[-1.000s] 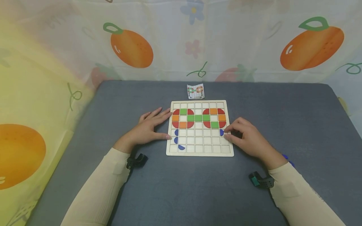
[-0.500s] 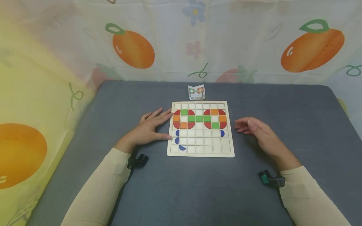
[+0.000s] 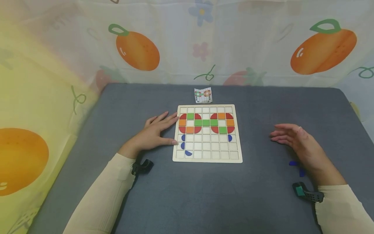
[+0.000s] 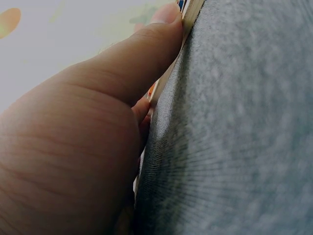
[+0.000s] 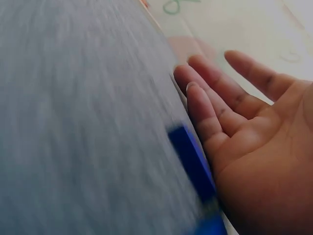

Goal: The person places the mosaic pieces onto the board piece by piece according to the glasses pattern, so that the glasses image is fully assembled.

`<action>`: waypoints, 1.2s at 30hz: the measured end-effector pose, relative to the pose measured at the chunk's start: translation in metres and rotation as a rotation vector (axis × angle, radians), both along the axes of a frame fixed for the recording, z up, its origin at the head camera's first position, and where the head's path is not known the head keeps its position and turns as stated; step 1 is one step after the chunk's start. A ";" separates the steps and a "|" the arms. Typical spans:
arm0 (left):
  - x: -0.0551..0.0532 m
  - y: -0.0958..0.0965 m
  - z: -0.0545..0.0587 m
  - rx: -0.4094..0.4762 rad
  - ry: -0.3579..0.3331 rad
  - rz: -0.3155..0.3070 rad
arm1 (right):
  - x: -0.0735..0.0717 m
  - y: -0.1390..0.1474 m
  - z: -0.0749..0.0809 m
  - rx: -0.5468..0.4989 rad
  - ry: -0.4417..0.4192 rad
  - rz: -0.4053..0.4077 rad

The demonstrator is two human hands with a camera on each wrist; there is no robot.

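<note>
A pale wooden grid board (image 3: 209, 156) lies on the table, its cells partly filled with red, orange and green pieces. Blue half-round pieces sit in its lower rows: three at the left, such as this blue piece (image 3: 188, 153), and one blue half-round (image 3: 230, 138) at the right. My left hand (image 3: 153, 132) rests with spread fingers against the board's left edge, thumb tip on the rim. Well right of the board, my right hand (image 3: 295, 139) is held with loose fingers and nothing in them. Blue pieces (image 3: 293, 163) lie on the table just below it, blurred in the right wrist view.
A small printed pattern card (image 3: 203, 95) stands behind the board, showing a similar coloured grid. The grey cloth-covered table (image 3: 204, 195) ends at a fruit-print curtain (image 3: 175, 39) at the back and left.
My right hand has let go of the blue half-round at the board's right side and moved right, over near the loose blue pieces. The left hand stays in place.
</note>
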State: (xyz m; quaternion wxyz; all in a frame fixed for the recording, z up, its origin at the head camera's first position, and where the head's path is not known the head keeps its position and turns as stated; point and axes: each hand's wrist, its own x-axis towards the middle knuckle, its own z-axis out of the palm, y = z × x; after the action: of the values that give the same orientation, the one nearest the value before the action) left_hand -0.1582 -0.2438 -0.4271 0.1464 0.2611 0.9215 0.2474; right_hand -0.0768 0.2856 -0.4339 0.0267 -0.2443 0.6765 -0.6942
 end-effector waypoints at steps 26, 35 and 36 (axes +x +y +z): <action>0.002 0.002 0.003 -0.013 -0.011 0.014 | 0.029 0.052 0.007 0.749 -0.039 -0.152; 0.000 0.002 0.001 -0.013 -0.008 0.017 | 0.030 0.049 0.008 0.783 0.036 -0.107; 0.000 0.001 0.001 -0.012 -0.007 0.017 | 0.030 0.049 0.008 0.775 0.036 -0.102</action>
State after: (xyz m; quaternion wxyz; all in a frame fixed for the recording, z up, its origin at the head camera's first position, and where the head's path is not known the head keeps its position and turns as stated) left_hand -0.1584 -0.2424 -0.4261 0.1493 0.2516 0.9246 0.2440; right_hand -0.0470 0.3343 -0.4258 0.0706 -0.1940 0.9003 -0.3832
